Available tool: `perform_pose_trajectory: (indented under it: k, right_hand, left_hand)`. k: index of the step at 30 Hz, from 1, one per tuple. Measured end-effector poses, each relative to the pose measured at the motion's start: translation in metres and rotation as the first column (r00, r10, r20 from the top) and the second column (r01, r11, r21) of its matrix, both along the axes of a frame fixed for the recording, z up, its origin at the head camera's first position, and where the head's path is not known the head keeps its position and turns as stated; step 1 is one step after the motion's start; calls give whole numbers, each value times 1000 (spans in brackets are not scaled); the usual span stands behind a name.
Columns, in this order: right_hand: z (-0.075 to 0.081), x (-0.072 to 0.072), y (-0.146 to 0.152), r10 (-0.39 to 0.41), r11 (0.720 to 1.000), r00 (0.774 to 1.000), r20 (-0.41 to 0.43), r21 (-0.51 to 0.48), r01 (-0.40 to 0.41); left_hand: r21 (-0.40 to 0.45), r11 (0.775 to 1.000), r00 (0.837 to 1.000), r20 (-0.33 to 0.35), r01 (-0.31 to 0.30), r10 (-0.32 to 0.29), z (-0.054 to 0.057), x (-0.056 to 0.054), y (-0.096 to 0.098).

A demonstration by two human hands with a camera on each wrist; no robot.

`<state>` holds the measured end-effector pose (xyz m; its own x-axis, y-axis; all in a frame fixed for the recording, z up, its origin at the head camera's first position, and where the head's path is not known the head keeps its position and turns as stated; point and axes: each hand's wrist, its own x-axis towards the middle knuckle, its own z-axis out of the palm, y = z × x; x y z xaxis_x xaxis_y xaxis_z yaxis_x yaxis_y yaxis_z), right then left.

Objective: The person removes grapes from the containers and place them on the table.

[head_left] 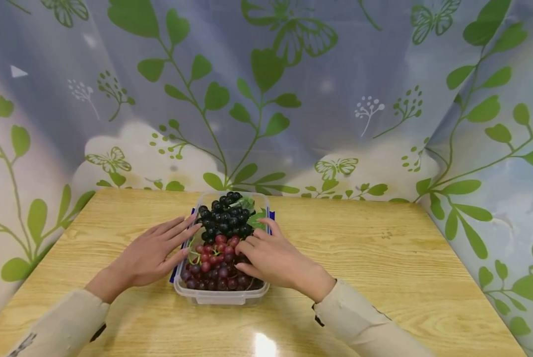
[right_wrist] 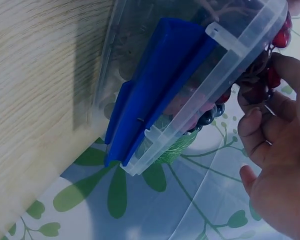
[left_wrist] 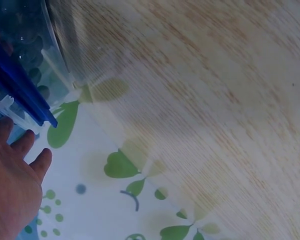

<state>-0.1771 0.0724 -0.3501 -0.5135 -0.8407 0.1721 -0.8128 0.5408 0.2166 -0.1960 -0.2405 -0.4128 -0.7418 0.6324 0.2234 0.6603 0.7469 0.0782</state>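
Observation:
A clear plastic container [head_left: 222, 298] with blue side latches [right_wrist: 155, 85] holds several bunches of grapes. Black grapes [head_left: 225, 218] lie at its far end, red grapes [head_left: 213, 254] in the middle and dark purple grapes [head_left: 219, 278] nearest the person. My left hand [head_left: 152, 253] rests its straight fingers along the left rim. Over the right rim reaches my right hand [head_left: 273, 258], its fingers curled on the dark red grapes [right_wrist: 257, 92] and gripping them. The container's wall hides much of the fruit in the right wrist view.
The container stands on a light wood-grain table [head_left: 360, 267]. Behind the table hangs a curtain [head_left: 320, 109] printed with green leaves and butterflies. Green leaves [head_left: 258, 219] lie beside the black grapes, at the far right of the container.

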Motion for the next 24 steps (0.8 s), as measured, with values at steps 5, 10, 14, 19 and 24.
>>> perform_pose_trajectory:
  k: [5,10,14,19,24]
  right_hand:
    - [4,-1,1,8,999,998,55,-40,-6]
    - [12,-1,1,14,997,999,48,-83,-10]
    - [19,0,1,21,993,999,50,-120,-15]
    - [26,0,1,22,987,996,84,-158,-8]
    - [37,-1,4,14,979,996,86,-204,4]
  left_hand:
    - [9,1000,1000,3,0,0,-1,1,0]
    - [6,1000,1000,-4,-4,4,-1,1,0]
    - [8,1000,1000,-6,-6,6,-2,1,0]
    - [14,1000,1000,-4,-9,9,-3,1,0]
    - [18,1000,1000,0,-8,8,-3,1,0]
